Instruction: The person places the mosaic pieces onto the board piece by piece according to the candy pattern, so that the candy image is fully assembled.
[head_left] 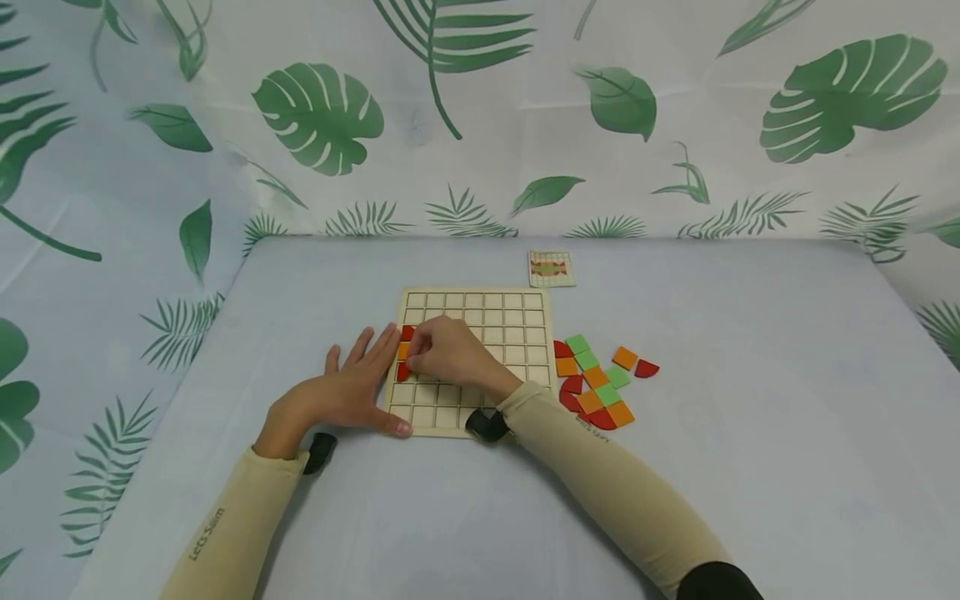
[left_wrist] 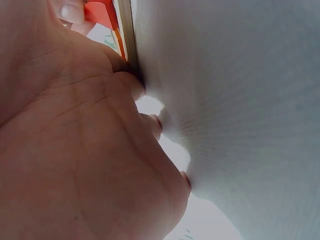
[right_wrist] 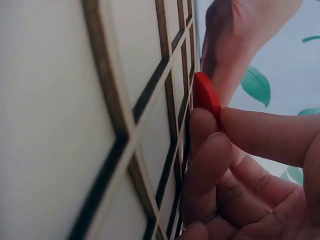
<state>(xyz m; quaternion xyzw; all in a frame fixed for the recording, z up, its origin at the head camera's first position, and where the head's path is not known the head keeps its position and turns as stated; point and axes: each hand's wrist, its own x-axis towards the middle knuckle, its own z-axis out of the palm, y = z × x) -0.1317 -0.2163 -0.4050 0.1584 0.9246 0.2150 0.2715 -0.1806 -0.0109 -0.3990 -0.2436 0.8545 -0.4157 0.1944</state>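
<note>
A wooden grid board lies flat in front of me. My right hand is over its left column and pinches a red quarter-round tile between thumb and fingers, at the board's surface. In that column I see a red tile, an orange square tile and a red tile by the fingertips. My left hand rests along the board's left edge, fingers spread and fairly straight, with the thumb at the near left corner. In the left wrist view its palm hides most of the board.
Right of the board lies a cluster of red, orange and green tiles, with a loose orange square and a red piece beside it. A pattern card lies behind the board's far right corner. A leaf-print cloth hangs behind the table.
</note>
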